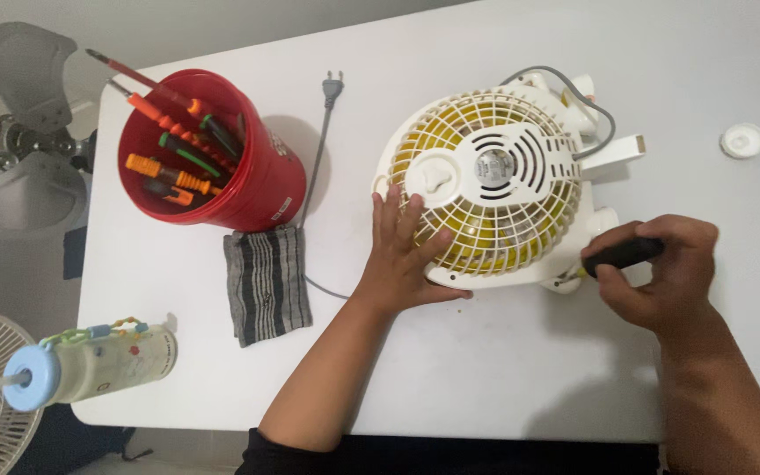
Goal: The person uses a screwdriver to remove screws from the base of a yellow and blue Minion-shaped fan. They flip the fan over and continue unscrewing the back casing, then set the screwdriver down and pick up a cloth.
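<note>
A small cream desk fan lies face-down on the white table, its rear grille up and yellow blades showing inside. My left hand rests flat with spread fingers on the grille's lower left edge. My right hand grips a black-handled screwdriver, whose tip points at the fan's lower right rim. The fan's grey cord runs left to a plug.
A red bucket holds several screwdrivers at upper left. A striped grey cloth lies below it. A bottle with a blue cap lies near the table's front left edge. A white round cap sits far right. Other fans stand off the table's left side.
</note>
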